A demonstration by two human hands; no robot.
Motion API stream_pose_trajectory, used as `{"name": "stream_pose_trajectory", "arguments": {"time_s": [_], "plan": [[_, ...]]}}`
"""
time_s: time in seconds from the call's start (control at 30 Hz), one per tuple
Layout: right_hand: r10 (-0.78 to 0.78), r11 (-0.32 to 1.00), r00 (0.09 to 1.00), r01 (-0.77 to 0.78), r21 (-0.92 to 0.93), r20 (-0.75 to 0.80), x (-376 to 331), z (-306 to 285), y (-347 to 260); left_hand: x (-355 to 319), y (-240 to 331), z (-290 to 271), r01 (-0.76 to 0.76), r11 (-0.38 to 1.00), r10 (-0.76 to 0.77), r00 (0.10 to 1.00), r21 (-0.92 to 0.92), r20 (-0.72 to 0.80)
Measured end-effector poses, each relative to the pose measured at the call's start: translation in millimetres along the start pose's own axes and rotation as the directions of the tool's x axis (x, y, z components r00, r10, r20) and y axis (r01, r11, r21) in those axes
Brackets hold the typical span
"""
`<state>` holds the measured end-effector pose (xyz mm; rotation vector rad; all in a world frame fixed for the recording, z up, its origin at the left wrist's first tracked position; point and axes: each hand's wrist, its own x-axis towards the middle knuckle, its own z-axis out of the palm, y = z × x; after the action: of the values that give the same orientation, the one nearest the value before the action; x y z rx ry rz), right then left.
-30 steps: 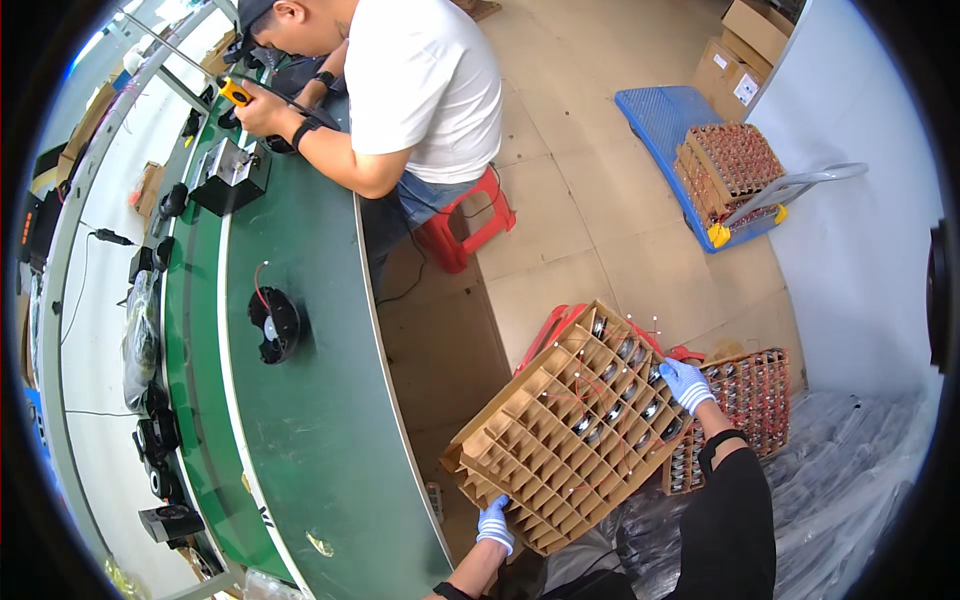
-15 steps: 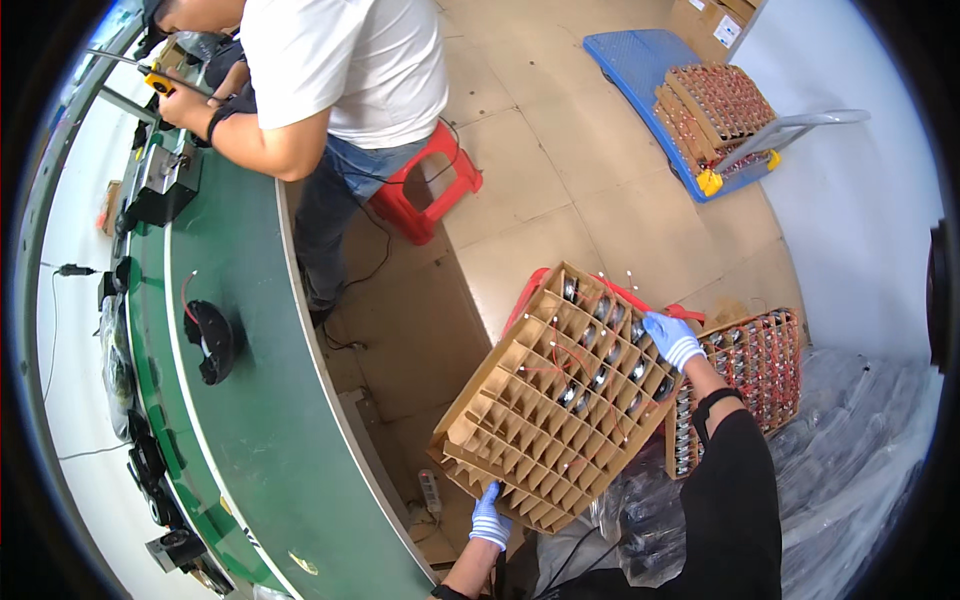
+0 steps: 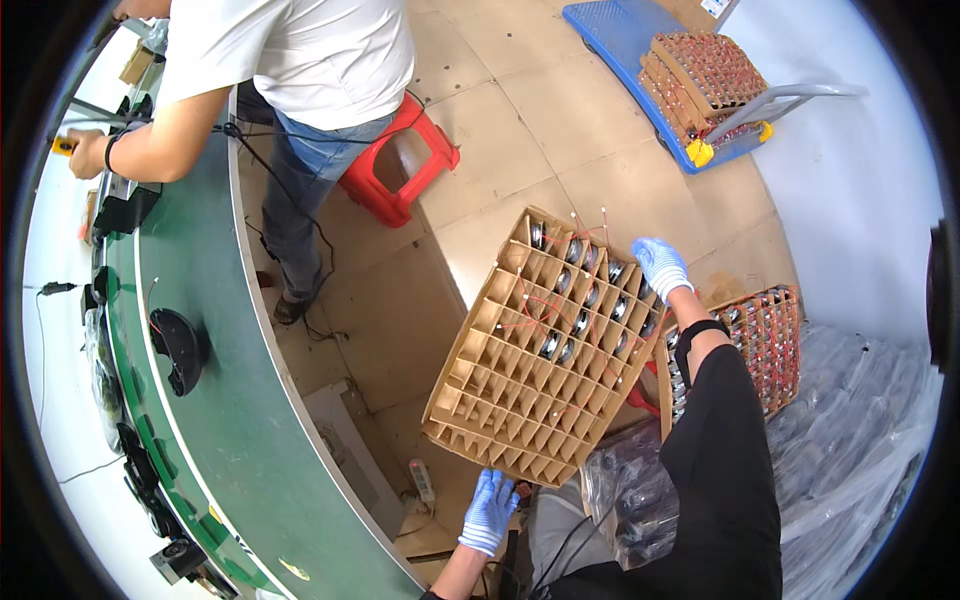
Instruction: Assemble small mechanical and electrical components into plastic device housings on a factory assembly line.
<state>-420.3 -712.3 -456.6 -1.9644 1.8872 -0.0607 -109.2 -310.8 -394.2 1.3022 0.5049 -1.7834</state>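
Note:
A cardboard divider tray (image 3: 490, 385) is tilted in front of me, its cells partly filled with small round metal-rimmed parts like little speakers (image 3: 582, 322) on red wires with white plugs. Most of the nearer cells hold nothing. My left hand (image 3: 488, 512), in a blue and white striped glove, is at the tray's near edge, fingers stretched out and apart. My right hand (image 3: 661, 268), gloved alike, lies along the far right side with its fingers extended. Whether it touches the tray is hard to tell. A red plastic piece (image 3: 645, 392) shows beneath the tray.
A second filled tray (image 3: 765, 345) stands at right beside clear plastic wrapping (image 3: 830, 440). The green workbench (image 3: 270, 440) runs along my left, with a black curved part (image 3: 180, 350) on it. A co-worker (image 3: 330, 75) stands near a red stool (image 3: 420, 165). A blue trolley (image 3: 625, 65) carries stacked trays.
The tray has shifted away from me and turned slightly. My right hand has moved away along with it, while my left hand's fingers have spread at the near edge. The co-worker's arm has shifted left.

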Motion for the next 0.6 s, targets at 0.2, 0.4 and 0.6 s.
{"name": "stream_pose_trajectory", "arguments": {"time_s": [0.2, 0.4, 0.6], "plan": [[-0.072, 0.997, 0.893, 0.076, -0.009, -0.445, -115, -7, 36, -30, 13, 17, 0.033, 0.999, -0.038, 0.986, 0.035, 0.163], [0.814, 0.581, 0.376, -0.537, 0.612, -0.443, -297, 37, 104, -50, 19, 31, 0.071, 0.997, -0.078, 0.969, 0.037, 0.233], [0.948, -0.318, -0.174, -0.438, 0.841, 0.268, -382, 82, 159, -58, 21, 45, 0.060, 0.993, -0.082, 0.970, 0.101, 0.228]]}}
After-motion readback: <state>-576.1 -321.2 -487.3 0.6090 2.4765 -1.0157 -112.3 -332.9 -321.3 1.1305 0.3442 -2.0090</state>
